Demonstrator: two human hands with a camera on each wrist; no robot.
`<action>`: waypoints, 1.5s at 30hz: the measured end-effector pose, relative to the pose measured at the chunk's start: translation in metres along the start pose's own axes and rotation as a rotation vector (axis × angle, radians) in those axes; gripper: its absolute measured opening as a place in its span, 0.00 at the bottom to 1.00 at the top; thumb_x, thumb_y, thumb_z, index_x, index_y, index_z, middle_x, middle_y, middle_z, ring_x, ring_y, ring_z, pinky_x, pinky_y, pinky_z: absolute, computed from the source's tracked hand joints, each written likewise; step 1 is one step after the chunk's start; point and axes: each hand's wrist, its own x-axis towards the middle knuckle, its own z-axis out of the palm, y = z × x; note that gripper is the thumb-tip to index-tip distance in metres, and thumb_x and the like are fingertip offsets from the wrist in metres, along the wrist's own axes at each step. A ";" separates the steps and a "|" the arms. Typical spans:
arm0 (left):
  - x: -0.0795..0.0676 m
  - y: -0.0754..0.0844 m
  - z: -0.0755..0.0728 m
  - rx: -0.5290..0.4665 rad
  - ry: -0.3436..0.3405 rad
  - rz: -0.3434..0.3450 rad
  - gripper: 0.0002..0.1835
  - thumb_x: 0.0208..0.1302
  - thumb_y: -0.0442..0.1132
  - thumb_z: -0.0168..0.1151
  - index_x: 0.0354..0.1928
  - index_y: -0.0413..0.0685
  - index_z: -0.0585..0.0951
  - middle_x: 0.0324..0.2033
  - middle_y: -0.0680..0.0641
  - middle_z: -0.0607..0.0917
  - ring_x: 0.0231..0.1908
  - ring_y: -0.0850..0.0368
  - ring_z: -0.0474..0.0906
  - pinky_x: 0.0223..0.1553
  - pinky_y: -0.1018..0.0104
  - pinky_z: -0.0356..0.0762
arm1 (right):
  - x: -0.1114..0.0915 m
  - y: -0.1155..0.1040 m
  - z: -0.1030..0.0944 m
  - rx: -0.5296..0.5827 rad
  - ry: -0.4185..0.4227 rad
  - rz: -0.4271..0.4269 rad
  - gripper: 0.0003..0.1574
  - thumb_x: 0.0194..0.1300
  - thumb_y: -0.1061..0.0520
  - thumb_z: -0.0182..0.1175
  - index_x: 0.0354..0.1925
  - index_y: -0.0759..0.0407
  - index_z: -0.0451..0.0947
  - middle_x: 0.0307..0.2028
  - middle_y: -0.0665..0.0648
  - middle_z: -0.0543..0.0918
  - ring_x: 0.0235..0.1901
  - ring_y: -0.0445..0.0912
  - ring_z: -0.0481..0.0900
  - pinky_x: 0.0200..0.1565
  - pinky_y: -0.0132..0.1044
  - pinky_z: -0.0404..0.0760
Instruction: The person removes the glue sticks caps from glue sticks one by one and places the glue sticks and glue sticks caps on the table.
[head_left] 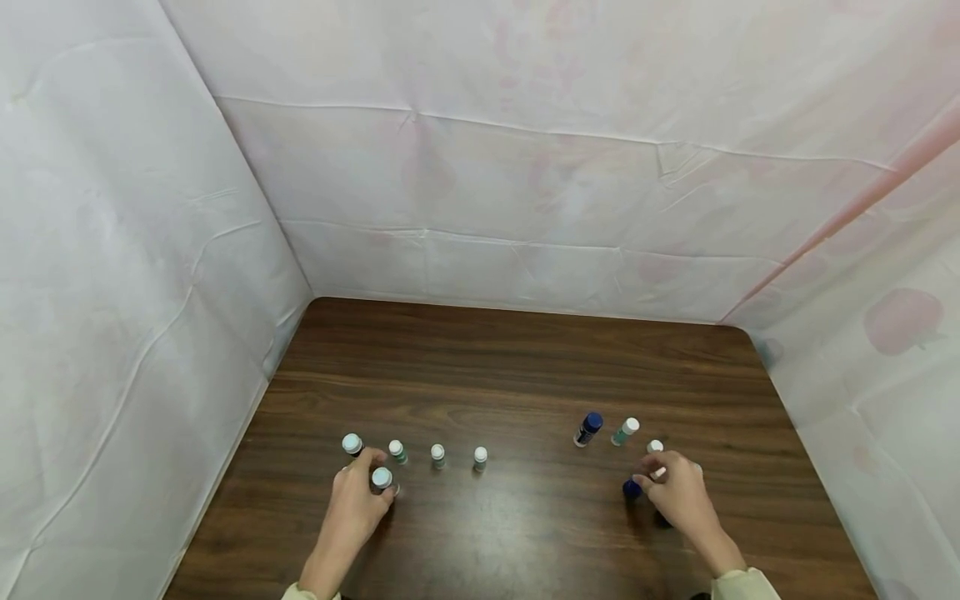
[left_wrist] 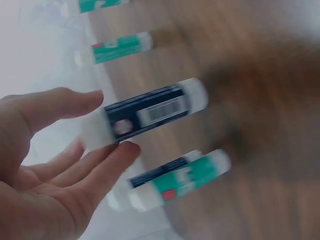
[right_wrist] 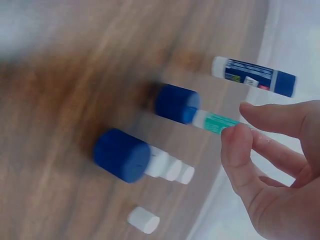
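My left hand (head_left: 351,500) has thumb and fingers on opposite sides of the white cap of a glue stick (left_wrist: 150,112), which stands upright with a dark blue barcoded label. Close to that hand is another white-capped glue stick (head_left: 352,442). Over the right of the table, my right hand (head_left: 678,492) hovers with thumb and forefinger tips apart and nothing visible between them. Below its fingers stands a short blue cap (right_wrist: 172,103), with a second blue cap (right_wrist: 122,155) nearby. White pieces (right_wrist: 172,169) show behind the second one, and a loose white cap (right_wrist: 144,220) stands apart.
Small green-labelled glue sticks (head_left: 438,456) stand in a row right of my left hand. Farther back on the right are a blue-capped glue stick (head_left: 588,429) and a white-capped green one (head_left: 626,431). White sheeting (head_left: 480,183) encloses the brown wooden table (head_left: 510,367).
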 end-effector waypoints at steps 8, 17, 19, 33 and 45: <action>0.001 0.032 -0.007 -0.158 0.196 0.248 0.23 0.40 0.22 0.73 0.42 0.40 0.79 0.40 0.44 0.83 0.44 0.45 0.80 0.42 0.53 0.81 | 0.003 -0.017 -0.019 0.051 0.091 -0.097 0.12 0.49 0.68 0.71 0.34 0.68 0.80 0.33 0.62 0.82 0.24 0.47 0.82 0.23 0.30 0.80; 0.009 0.077 0.018 -0.501 0.175 0.319 0.21 0.42 0.17 0.69 0.39 0.41 0.80 0.38 0.44 0.83 0.42 0.49 0.81 0.39 0.62 0.82 | 0.013 -0.031 -0.026 0.055 0.185 -0.174 0.12 0.47 0.68 0.72 0.33 0.65 0.82 0.31 0.59 0.82 0.22 0.41 0.81 0.23 0.29 0.79; 0.010 0.085 0.024 -0.539 0.140 0.299 0.21 0.42 0.17 0.69 0.40 0.41 0.80 0.38 0.42 0.83 0.43 0.48 0.81 0.39 0.58 0.82 | 0.016 -0.034 -0.026 0.056 0.188 -0.183 0.12 0.48 0.68 0.71 0.34 0.64 0.82 0.31 0.59 0.82 0.23 0.41 0.81 0.24 0.30 0.79; 0.020 0.123 0.093 -0.662 -0.057 0.248 0.19 0.47 0.21 0.67 0.43 0.42 0.82 0.42 0.40 0.84 0.45 0.44 0.81 0.42 0.59 0.82 | 0.037 -0.051 -0.026 0.090 0.118 -0.173 0.14 0.52 0.67 0.69 0.40 0.63 0.81 0.36 0.59 0.82 0.28 0.48 0.82 0.28 0.32 0.80; 0.025 0.152 0.151 -0.694 -0.087 0.181 0.17 0.49 0.24 0.68 0.44 0.40 0.80 0.41 0.43 0.84 0.43 0.41 0.81 0.41 0.60 0.82 | 0.054 -0.049 -0.007 0.115 0.028 -0.114 0.17 0.56 0.59 0.69 0.44 0.62 0.80 0.40 0.64 0.81 0.33 0.52 0.82 0.30 0.41 0.82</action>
